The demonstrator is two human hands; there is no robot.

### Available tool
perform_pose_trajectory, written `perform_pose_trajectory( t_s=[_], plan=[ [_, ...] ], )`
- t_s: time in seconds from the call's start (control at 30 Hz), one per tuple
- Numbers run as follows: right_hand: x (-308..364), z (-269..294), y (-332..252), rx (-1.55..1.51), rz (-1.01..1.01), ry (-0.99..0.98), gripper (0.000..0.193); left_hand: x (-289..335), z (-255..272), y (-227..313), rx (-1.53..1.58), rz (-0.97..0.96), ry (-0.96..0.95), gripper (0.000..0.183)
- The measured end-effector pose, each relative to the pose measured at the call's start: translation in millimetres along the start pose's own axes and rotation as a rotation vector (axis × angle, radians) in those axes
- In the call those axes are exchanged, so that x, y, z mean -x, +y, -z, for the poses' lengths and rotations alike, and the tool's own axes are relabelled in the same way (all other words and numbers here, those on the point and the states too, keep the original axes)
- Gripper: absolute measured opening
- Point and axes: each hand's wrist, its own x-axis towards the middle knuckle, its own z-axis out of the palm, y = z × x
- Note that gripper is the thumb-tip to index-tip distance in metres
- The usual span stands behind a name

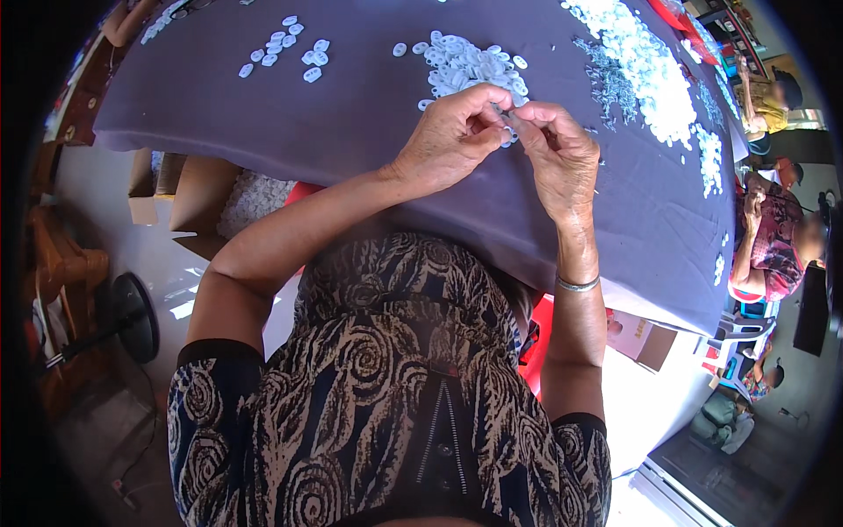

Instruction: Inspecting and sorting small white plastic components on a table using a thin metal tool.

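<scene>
My left hand (452,139) and my right hand (562,158) meet over the near part of the table, fingertips almost touching. Between them shows a small white oval plastic piece (509,138), pinched at my left thumb. Thumb and forefinger of my right hand are pressed together beside it; whatever they hold is too small and hidden to name. Just beyond my fingers lies a heap of white oval plastic pieces with holes (470,66).
Small metal parts (612,83) lie beside a long white heap (654,75) on the right of the dark tablecloth (351,114). A few loose white pieces (277,42) sit far left. A cardboard box (200,198) stands below the left edge. Other people sit at right.
</scene>
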Motion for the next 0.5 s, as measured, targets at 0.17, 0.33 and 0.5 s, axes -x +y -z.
perform_pose_trajectory(
  t_s=[0.17,0.33,0.5],
  plan=[
    [2.4,-1.1,4.0,0.006,-0.003,-0.022,0.012,1.9,-5.4,-3.0,0.025,-0.027,0.053,0.031],
    [3.2,-4.8,3.2,0.024,0.014,-0.011,0.011,3.2,-6.5,-5.1,0.057,-0.012,0.091,0.029],
    [3.8,-6.4,1.1,0.004,0.006,-0.004,0.009,0.9,-3.8,-5.6,0.076,-0.005,0.072,0.03]
  ],
)
